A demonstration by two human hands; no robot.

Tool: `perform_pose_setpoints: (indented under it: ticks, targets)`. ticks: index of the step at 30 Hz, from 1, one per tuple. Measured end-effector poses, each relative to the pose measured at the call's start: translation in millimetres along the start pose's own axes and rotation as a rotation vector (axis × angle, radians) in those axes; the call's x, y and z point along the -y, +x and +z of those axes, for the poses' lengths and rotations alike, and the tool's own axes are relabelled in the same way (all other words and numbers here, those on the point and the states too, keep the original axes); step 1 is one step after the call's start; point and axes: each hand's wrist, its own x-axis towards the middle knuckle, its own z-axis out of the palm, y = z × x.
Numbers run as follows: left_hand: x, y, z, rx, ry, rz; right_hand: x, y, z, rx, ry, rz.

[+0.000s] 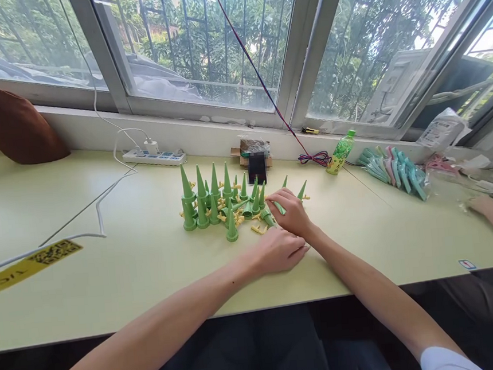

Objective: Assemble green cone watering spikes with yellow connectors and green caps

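Note:
Several green plastic cones (207,203) stand upright in a cluster on the pale green table (119,259), with small yellow pieces (256,229) scattered among them. My right hand (291,211) reaches into the right side of the cluster, its fingers curled round a lying green cone (279,207). My left hand (278,251) rests on the table just in front of the right wrist, fingers drawn together and pointing right; what they hold, if anything, is hidden.
A white power strip (154,156) with cables lies by the window sill. A green bottle (341,152), a red-blue wire (313,158), bagged pastel items (394,169) and a small box (254,152) sit behind. Another person's hand (488,209) rests at the right edge. A yellow label (29,266) lies at left.

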Motion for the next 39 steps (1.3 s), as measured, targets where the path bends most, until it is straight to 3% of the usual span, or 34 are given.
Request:
perform_pose_setpoints:
  ticks: [4,8,11,14,20,26,39]
  targets:
    - [3,-1,-5.7,-0.041,0.087,-0.097,-4,2,-2,-0.108,-0.021,0.019]
    - [6,1,-18.2,0.008,0.214,-0.221,-13,3,-7,-0.208,-0.073,0.056]
    - [4,2,-31.2,0.103,0.314,-0.371,-21,3,-13,-0.285,-0.109,0.085]
    - [4,-3,-42.5,0.271,0.361,-0.513,-30,2,-18,-0.369,-0.127,0.120]
    - [9,-33,-58.3,0.450,0.360,-0.636,-40,0,-17,-0.419,-0.109,0.176]
    - [12,-51,-66.6,0.518,0.440,-0.668,-40,-2,-9,-0.368,-0.103,0.178]
    - [13,-72,-70.6,0.483,0.476,-0.635,-36,-2,-7,-0.315,-0.103,0.166]
